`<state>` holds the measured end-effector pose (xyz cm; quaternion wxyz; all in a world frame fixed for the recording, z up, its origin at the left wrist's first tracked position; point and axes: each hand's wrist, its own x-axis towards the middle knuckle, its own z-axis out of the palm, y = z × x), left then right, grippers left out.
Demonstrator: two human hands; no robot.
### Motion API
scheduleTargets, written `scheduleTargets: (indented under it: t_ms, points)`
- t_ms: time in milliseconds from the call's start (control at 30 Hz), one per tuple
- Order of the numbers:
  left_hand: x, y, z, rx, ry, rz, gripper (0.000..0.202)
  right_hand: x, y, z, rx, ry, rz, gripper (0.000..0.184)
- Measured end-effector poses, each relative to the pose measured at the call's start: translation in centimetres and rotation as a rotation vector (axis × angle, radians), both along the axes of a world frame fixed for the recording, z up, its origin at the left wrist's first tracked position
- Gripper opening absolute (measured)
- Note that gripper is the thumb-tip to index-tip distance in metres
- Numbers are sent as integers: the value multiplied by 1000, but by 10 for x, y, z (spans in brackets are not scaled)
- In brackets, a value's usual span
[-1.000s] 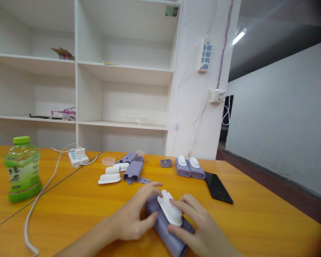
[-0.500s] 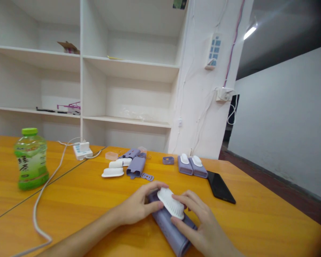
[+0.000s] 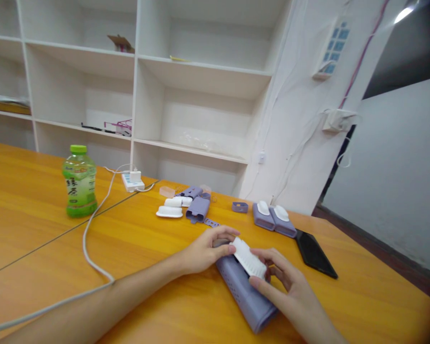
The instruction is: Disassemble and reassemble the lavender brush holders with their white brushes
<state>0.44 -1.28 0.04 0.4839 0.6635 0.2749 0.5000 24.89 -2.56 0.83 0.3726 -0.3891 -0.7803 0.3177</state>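
A purple box-shaped case [image 3: 249, 298] with rows of small holes lies at a slant on the table. Over its upper face is a white ribbed oval cover [image 3: 250, 258], tilted, with a dark gap under its near side edge. My left hand [image 3: 211, 248] is closed round the far end of the case, its thumb tip against the cover's far end. Gripping the cover's near end between thumb and fingers is my right hand [image 3: 288, 286]. Its fingertips are partly hidden behind the cover.
Two purple cases with white covers [image 3: 272, 217] stand at the back right, beside a black tablet [image 3: 315, 253]. Loose purple parts [image 3: 198, 209] and white covers [image 3: 169, 211] lie further back. At left are a green bottle [image 3: 80, 184], a power strip [image 3: 133, 183] and a white cable [image 3: 88, 248].
The view has swung, so everything sits further right or higher in it. The white cover is now tilted more on the case, with its near side edge raised. Both hands keep their places.
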Motion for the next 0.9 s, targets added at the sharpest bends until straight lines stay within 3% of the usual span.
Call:
scheduleTargets:
  t_ms: [167,500,900]
  points:
    - [0,1,1,2,-14,16,43,1,2,-4,-45,48,22,44]
    - [5,-10,2,35,17,-21,42,3,-1,-2,49,-1,27,45]
    - [8,-30,14,242,279,161,28,15,-11,8,200,-166,84,37]
